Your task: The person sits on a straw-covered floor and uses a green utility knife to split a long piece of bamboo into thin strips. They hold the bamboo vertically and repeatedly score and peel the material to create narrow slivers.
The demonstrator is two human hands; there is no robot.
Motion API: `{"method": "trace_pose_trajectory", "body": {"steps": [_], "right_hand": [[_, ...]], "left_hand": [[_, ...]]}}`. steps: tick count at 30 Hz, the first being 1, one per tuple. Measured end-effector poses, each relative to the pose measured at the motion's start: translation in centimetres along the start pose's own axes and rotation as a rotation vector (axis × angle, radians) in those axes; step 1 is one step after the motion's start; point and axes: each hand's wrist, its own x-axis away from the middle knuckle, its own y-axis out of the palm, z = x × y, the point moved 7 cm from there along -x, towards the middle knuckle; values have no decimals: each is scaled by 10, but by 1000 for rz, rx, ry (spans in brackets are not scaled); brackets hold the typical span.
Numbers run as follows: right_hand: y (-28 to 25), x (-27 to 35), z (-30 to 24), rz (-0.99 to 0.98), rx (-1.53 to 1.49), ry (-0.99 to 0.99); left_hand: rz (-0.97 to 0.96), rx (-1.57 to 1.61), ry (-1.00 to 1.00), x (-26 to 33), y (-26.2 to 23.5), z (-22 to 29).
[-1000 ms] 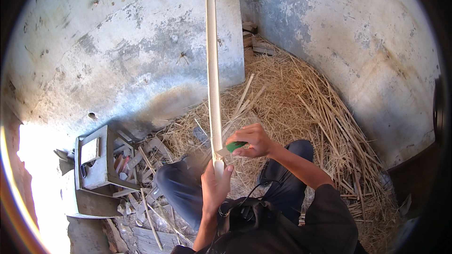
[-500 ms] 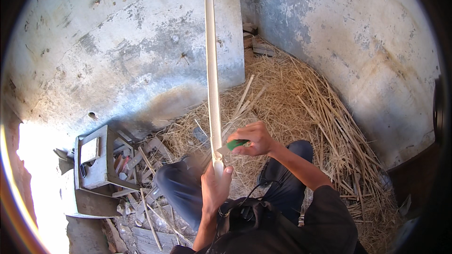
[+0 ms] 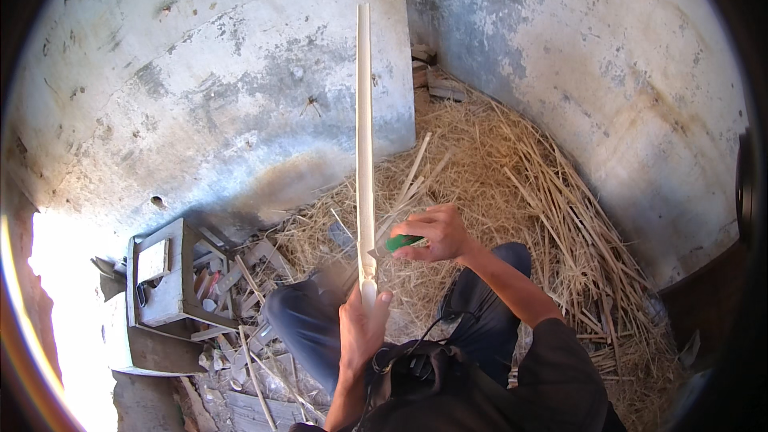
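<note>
A long, pale split bamboo strip (image 3: 365, 128) stands nearly upright in front of me, its hollow inner face showing. My left hand (image 3: 363, 328) is wrapped round its lower end, thumb along the side. Just above that grip, the strip has a rough, notched spot at a joint. My right hand (image 3: 434, 234) is closed on a green-handled knife (image 3: 402, 242). The short blade points left and meets the strip's right edge slightly above the notch. Part of the handle is hidden by my fingers.
Straw-like shavings (image 3: 472, 160) cover the floor, with thin sticks (image 3: 572, 216) heaped along the right wall. At left, a worn wooden stool (image 3: 172, 296) lies on its side near scraps and offcuts. My bent knees (image 3: 300, 324) flank the work. Peeling walls (image 3: 240, 72) meet in a corner behind.
The bamboo strip has come down, its top end now lower and slightly further right. The knife has shifted slightly up along it from the notch. Both hands keep their grips.
</note>
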Motion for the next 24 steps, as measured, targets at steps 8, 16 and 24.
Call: {"method": "trace_pose_trajectory", "body": {"steps": [8, 16, 24], "right_hand": [[-4, -2, 5, 34, 60, -7], [0, 3, 11, 18, 76, 9], [-59, 18, 103, 302, 24, 497]], "left_hand": [[-2, 60, -51, 5, 0, -7], [-17, 37, -58, 11, -3, -17], [-115, -81, -9, 45, 4, -21]]}}
